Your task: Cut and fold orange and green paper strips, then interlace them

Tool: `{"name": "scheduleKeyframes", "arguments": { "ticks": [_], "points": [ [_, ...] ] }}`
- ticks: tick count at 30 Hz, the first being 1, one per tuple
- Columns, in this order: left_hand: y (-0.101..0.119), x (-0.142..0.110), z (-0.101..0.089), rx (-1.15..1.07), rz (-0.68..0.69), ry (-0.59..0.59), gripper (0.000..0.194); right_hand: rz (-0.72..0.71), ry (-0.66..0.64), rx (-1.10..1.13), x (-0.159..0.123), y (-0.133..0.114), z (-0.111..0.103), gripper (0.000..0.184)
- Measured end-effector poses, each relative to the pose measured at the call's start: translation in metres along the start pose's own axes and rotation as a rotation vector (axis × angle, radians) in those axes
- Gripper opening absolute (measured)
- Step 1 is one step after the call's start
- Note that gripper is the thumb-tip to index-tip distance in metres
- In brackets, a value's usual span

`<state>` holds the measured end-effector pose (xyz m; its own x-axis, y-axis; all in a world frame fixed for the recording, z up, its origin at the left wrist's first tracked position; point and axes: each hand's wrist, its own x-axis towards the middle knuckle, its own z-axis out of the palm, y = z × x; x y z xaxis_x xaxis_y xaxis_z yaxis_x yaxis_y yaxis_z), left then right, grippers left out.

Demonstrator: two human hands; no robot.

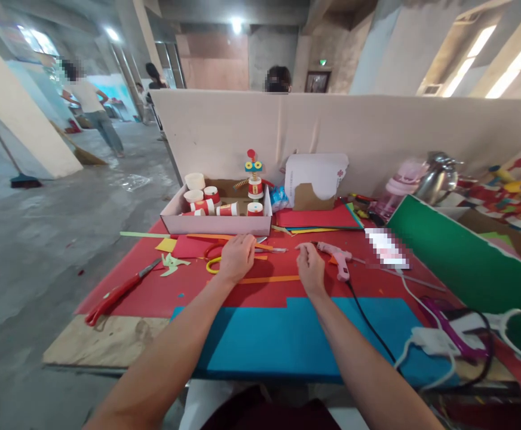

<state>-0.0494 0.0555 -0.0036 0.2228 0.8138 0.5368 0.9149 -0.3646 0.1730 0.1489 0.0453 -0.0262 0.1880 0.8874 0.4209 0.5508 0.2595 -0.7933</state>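
Curling your left hand (239, 258) and right hand (310, 267), grip unclear
One glue gun (341, 258) lies to their right, two scissor loops (208, 268) left.

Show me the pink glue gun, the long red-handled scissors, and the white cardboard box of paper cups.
Pink glue gun (343, 270): head view, on its grip.
Long red-handled scissors (125, 289): head view, on the handles.
White cardboard box (215, 225): head view, on its front wall.

Bare concrete walls (269, 48) and pale square pillars (25, 113) rose from a smooth grey floor (58, 227). Ceiling lights (236, 25) glowed overhead, and bright slanted windows (469, 60) lit the right side.
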Motion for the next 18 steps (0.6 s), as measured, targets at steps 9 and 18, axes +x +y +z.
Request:
{"name": "scheduleKeyframes", "arguments": {
  "ticks": [9,18],
  "points": [
    [-0.041,0.002,-0.004,-0.016,-0.145,0.071,0.021,0.102,-0.031,0.166,0.003,-0.014,-0.001,0.068],
    [-0.042,0.008,0.014,0.060,-0.127,-0.233,0.027,0.130,-0.025,0.195,0.009,-0.010,0.000,0.071]
  ]
}}
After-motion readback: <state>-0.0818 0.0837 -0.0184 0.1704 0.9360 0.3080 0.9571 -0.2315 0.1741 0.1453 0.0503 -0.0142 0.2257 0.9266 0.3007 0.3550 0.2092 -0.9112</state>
